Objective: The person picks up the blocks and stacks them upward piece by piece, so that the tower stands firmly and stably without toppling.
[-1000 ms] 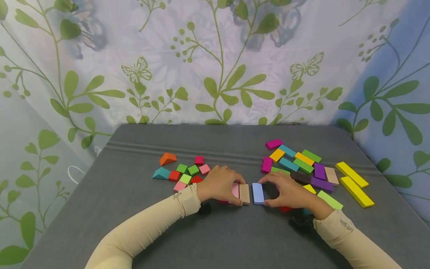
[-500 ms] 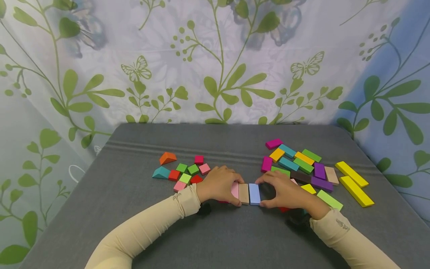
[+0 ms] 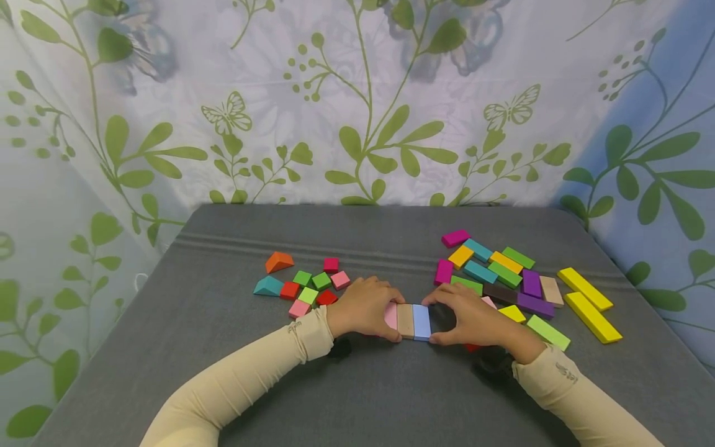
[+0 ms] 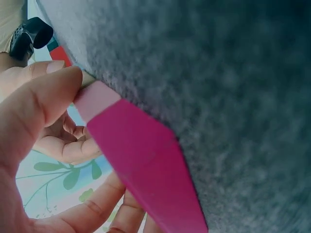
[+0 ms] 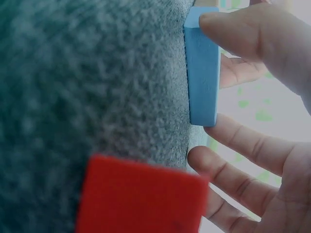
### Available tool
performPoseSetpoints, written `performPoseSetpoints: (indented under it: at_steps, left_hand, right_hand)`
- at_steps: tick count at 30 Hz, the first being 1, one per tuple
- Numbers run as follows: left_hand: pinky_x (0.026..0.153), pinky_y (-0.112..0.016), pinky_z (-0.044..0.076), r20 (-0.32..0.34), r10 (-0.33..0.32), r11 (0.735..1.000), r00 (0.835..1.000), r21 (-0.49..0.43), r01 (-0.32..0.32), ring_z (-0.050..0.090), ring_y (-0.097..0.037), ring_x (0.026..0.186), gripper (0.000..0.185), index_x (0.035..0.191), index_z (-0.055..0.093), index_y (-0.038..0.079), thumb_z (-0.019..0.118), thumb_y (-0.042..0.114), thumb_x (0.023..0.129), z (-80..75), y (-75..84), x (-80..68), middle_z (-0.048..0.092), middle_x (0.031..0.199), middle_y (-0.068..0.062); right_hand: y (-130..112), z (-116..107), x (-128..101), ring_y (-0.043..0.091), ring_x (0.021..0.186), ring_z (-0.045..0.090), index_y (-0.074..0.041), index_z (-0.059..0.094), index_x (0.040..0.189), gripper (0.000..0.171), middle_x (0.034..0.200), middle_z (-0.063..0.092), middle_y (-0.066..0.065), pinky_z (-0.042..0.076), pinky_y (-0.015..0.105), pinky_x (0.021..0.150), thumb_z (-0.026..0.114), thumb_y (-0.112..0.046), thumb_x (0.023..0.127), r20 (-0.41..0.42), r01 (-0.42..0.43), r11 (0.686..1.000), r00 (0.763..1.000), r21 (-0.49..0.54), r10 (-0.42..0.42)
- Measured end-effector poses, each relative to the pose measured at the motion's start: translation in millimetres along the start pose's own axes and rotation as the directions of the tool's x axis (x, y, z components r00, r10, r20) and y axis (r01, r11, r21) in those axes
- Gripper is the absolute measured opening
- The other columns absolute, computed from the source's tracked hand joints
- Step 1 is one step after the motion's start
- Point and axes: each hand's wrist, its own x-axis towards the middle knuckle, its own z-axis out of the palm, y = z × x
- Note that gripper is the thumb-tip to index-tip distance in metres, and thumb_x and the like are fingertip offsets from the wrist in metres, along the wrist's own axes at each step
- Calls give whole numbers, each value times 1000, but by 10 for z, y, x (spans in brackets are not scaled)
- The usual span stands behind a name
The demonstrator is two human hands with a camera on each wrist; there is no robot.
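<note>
Three flat wooden blocks lie side by side between the hands: a pink block [image 3: 391, 315], a beige block [image 3: 405, 321] and a light blue block [image 3: 421, 323]. My left hand [image 3: 367, 308] holds the pink and beige blocks, thumb at the near ends and index finger at the far ends. A magenta block [image 4: 146, 155] continues this row under the left palm, mostly hidden in the head view. My right hand [image 3: 475, 318] pinches the light blue block end to end, its long side against the beige one. In the right wrist view, a red block [image 5: 141, 196] lies near that hand.
Left of the hands are small coloured blocks, including a green cube [image 3: 321, 281], an orange triangle [image 3: 278, 262] and a teal triangle [image 3: 269, 287]. Many rectangular blocks lie at the right, with a purple block [image 3: 535, 305] and long yellow bars [image 3: 592, 318]. A patterned curtain [image 3: 357, 105] hangs behind the grey table [image 3: 357, 397].
My right hand has slid the light blue block leftward, and the gap between it and the beige block has shut. My left hand has stayed nearly still on its blocks. The curtain at left has shifted.
</note>
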Motion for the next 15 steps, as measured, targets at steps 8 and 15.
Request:
performPoseSetpoints:
  at_steps: [8,15]
  left_hand:
    - [105,-48,48,14,-11,989,1000,-144,13,59,-29,128,77,151,64,13,89,45,86,-99,-17,-173,67,145,-8]
    - [110,-51,50,-82,-25,885,996,-465,-16,60,-29,132,60,148,66,11,84,31,94,-130,-91,-418,68,144,-7]
  right_hand:
    - [169,-240,43,37,120,64,0,68,136,51,133,70,14,56,61,99,85,-27,95,-13,38,986,999,159,-36]
    - [422,-475,227,29,97,69,4,74,121,22,108,74,10,60,50,86,72,3,99,-111,41,998,993,53,-34]
